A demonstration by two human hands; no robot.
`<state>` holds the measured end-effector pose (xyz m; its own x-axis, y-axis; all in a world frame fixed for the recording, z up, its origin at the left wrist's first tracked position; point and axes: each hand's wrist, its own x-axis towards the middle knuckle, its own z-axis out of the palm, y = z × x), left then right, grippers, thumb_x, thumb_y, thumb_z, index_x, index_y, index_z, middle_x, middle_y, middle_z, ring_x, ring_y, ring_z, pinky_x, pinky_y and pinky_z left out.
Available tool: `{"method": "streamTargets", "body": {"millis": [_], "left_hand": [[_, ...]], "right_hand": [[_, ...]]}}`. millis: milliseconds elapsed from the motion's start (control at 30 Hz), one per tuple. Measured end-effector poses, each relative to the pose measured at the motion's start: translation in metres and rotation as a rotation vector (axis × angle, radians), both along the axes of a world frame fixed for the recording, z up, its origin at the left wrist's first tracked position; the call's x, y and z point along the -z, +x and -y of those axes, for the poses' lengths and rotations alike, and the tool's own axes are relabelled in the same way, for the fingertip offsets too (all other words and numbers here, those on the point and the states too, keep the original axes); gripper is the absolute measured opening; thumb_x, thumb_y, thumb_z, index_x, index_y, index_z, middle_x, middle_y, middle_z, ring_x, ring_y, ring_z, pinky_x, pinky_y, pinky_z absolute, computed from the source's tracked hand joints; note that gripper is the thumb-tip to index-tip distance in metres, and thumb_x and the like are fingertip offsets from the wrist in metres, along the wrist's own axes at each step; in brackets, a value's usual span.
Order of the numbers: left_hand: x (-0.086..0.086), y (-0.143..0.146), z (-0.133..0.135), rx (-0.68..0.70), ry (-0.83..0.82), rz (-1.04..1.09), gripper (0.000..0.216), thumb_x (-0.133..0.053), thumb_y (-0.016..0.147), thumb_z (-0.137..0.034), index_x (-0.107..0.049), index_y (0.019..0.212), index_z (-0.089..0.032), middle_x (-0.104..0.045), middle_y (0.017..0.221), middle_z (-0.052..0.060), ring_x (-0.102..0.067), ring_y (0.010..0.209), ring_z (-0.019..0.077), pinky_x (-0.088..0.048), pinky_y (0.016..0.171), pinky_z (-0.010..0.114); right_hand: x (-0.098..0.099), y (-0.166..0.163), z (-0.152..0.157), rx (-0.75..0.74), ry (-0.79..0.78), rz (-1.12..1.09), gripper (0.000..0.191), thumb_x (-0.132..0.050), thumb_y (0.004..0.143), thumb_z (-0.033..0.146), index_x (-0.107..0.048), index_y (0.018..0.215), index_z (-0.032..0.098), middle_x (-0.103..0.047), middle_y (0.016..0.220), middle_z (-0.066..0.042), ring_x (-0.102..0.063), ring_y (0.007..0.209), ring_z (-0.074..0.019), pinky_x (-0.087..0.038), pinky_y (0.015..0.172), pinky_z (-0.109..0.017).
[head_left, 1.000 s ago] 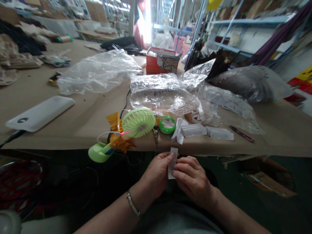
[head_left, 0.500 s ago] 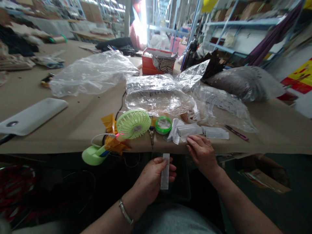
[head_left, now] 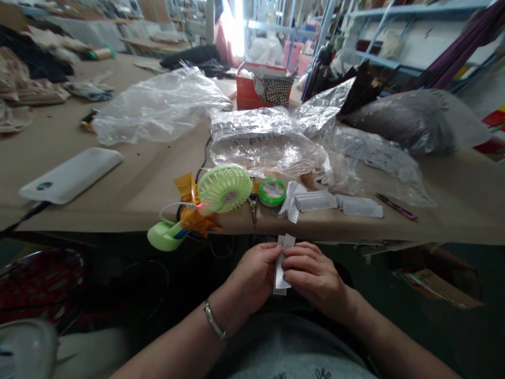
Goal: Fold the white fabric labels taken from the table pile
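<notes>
Over my lap, just below the table edge, my left hand (head_left: 254,276) pinches a narrow whitish strip (head_left: 280,292) between thumb and fingers. My right hand (head_left: 319,273) meets it from the right, its fingers closed on a white paper strip (head_left: 287,263). This paper strip lies slightly askew over the other one. On the table edge in front of my hands sit a fanned bunch of paper strips (head_left: 291,202), a stack of printed strips (head_left: 315,200) and another small stack (head_left: 361,207). A round green tub (head_left: 272,191) with pale contents stands beside them.
A green fan (head_left: 224,188) is fixed at the table edge with orange tape (head_left: 199,218). Clear plastic bags (head_left: 268,145) cover the table's middle. A white power bank (head_left: 73,176) lies left, a purple cutter (head_left: 396,207) right, and a red box (head_left: 246,92) behind.
My right hand has left the stack on the table with a paper strip and come down to my left hand. The view has shifted slightly.
</notes>
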<state>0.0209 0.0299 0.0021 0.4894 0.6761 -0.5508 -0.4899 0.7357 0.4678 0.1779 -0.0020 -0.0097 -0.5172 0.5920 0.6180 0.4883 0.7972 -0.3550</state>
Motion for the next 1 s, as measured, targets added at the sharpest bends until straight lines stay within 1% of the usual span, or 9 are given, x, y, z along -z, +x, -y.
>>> {"method": "streamTargets", "body": {"millis": [267, 400, 467, 500, 567, 633, 700, 833, 1000], "left_hand": [[0.001, 0.001, 0.003, -0.016, 0.025, 0.034, 0.005, -0.068, 0.069, -0.011, -0.065, 0.068, -0.007, -0.064, 0.062, 0.005, -0.057, 0.052, 0.0100, -0.043, 0.050, 0.020], [0.001, 0.000, 0.003, 0.005, 0.012, -0.027, 0.004, -0.067, 0.071, -0.009, -0.065, 0.072, -0.006, -0.065, 0.065, 0.006, -0.059, 0.052, 0.0102, -0.044, 0.050, 0.019], [0.000, -0.002, 0.003, 0.037, -0.009, -0.082, 0.007, -0.063, 0.076, -0.011, -0.065, 0.080, -0.006, -0.068, 0.069, 0.008, -0.062, 0.054, 0.0126, -0.049, 0.053, 0.023], [0.000, -0.003, 0.003, 0.065, -0.019, -0.122, 0.010, -0.061, 0.079, -0.013, -0.065, 0.085, -0.007, -0.069, 0.072, 0.010, -0.064, 0.055, 0.0142, -0.052, 0.056, 0.026], [0.000, -0.004, 0.002, 0.087, -0.031, -0.205, 0.012, -0.058, 0.082, -0.015, -0.063, 0.089, -0.007, -0.070, 0.074, 0.010, -0.066, 0.057, 0.0158, -0.054, 0.058, 0.028], [0.000, -0.004, 0.001, 0.095, -0.037, -0.255, 0.012, -0.057, 0.084, -0.016, -0.062, 0.090, -0.008, -0.070, 0.073, 0.010, -0.066, 0.057, 0.0156, -0.055, 0.058, 0.028], [0.001, -0.003, 0.001, 0.105, -0.043, -0.269, 0.011, -0.057, 0.084, -0.016, -0.061, 0.090, -0.008, -0.070, 0.072, 0.009, -0.066, 0.057, 0.0151, -0.055, 0.057, 0.027], [-0.001, -0.001, 0.002, 0.109, -0.053, -0.285, 0.010, -0.057, 0.084, -0.015, -0.061, 0.089, -0.007, -0.070, 0.071, 0.009, -0.066, 0.057, 0.0149, -0.055, 0.057, 0.026], [-0.003, -0.001, 0.003, 0.102, -0.053, -0.288, 0.010, -0.057, 0.084, -0.015, -0.062, 0.089, -0.008, -0.070, 0.072, 0.010, -0.066, 0.057, 0.0150, -0.055, 0.057, 0.026]], "right_hand": [[0.007, -0.005, 0.002, -0.018, -0.013, 0.059, 0.013, -0.053, 0.088, 0.012, -0.063, 0.088, 0.019, -0.070, 0.090, -0.005, -0.061, 0.101, -0.0182, -0.046, 0.094, -0.038], [0.004, -0.001, 0.003, -0.029, -0.011, 0.028, 0.017, -0.053, 0.088, 0.013, -0.061, 0.101, 0.018, -0.070, 0.096, -0.006, -0.061, 0.103, -0.0189, -0.048, 0.093, -0.038], [0.002, 0.014, 0.000, 0.059, -0.005, 0.026, 0.026, -0.053, 0.088, 0.014, -0.056, 0.113, 0.019, -0.068, 0.103, -0.008, -0.058, 0.108, -0.0199, -0.048, 0.095, -0.040], [0.002, 0.025, -0.003, 0.160, 0.006, 0.031, 0.030, -0.053, 0.088, 0.015, -0.053, 0.118, 0.019, -0.067, 0.107, -0.009, -0.056, 0.111, -0.0211, -0.047, 0.096, -0.041], [0.002, 0.051, -0.011, 0.456, 0.040, 0.079, 0.037, -0.053, 0.089, 0.021, -0.049, 0.125, 0.018, -0.062, 0.115, -0.012, -0.051, 0.117, -0.0254, -0.044, 0.098, -0.046], [0.006, 0.078, -0.019, 0.760, 0.071, 0.195, 0.048, -0.054, 0.089, 0.034, -0.045, 0.131, 0.013, -0.056, 0.124, -0.018, -0.045, 0.121, -0.0322, -0.039, 0.099, -0.053], [0.013, 0.098, -0.023, 0.916, 0.057, 0.337, 0.055, -0.055, 0.087, 0.041, -0.046, 0.131, 0.009, -0.053, 0.127, -0.021, -0.043, 0.121, -0.0367, -0.037, 0.098, -0.056], [0.027, 0.114, -0.021, 0.928, 0.044, 0.453, 0.042, -0.052, 0.089, 0.032, -0.052, 0.126, 0.012, -0.057, 0.124, -0.016, -0.047, 0.118, -0.0334, -0.037, 0.099, -0.051], [0.029, 0.130, -0.019, 0.817, 0.123, 0.277, 0.023, -0.049, 0.091, 0.022, -0.065, 0.107, 0.016, -0.067, 0.106, -0.011, -0.057, 0.104, -0.0259, -0.044, 0.092, -0.043]]}}
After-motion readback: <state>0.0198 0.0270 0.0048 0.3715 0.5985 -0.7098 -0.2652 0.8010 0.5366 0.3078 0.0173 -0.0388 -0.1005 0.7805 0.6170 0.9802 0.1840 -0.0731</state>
